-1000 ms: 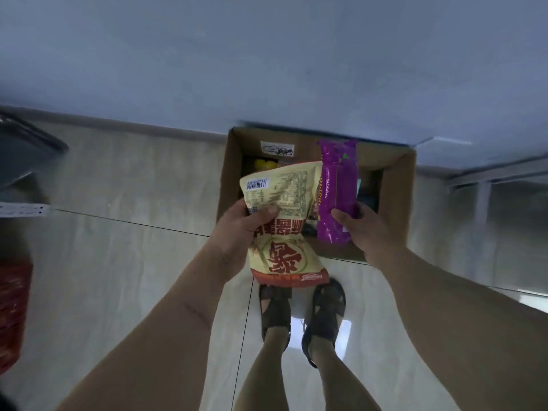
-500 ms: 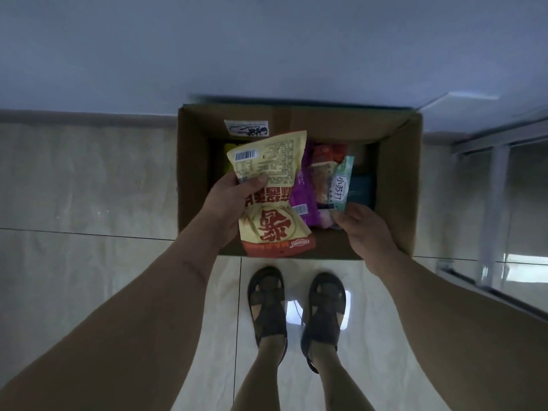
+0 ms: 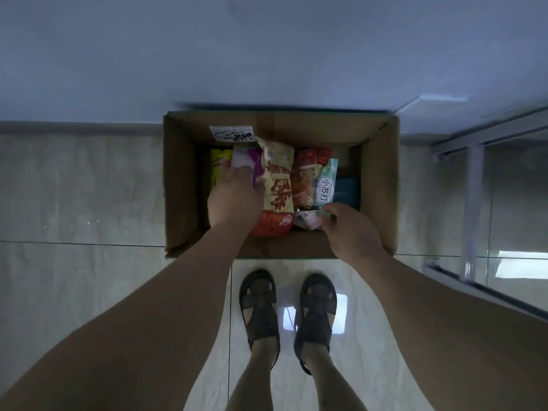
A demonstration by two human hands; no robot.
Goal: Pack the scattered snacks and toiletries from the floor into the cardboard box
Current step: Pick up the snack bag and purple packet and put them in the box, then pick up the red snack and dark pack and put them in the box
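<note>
The open cardboard box (image 3: 381, 185) stands on the tiled floor against the wall. Inside lie a yellow-green packet (image 3: 218, 166), a purple packet (image 3: 254, 158), a yellow and red snack bag (image 3: 278, 185), an orange bag (image 3: 305, 180), a teal cracker packet (image 3: 326, 185) and a dark blue box (image 3: 347, 191). My left hand (image 3: 234, 200) reaches into the box and grips the snack bag's left edge, thumb on its front, fingers down by the purple packet. My right hand (image 3: 351, 229) pinches the teal packet's lower end at the near right.
My sandalled feet (image 3: 287, 310) stand just in front of the box. A blue-grey wall (image 3: 267, 54) rises right behind the box. A metal-framed glass door and its floor track (image 3: 474, 209) run along the right. Tiled floor lies open at the left.
Both hands have gone down into the box. The yellow snack bag now lies among the other packets, and the purple packet has left my right hand, which holds the teal packet's end.
</note>
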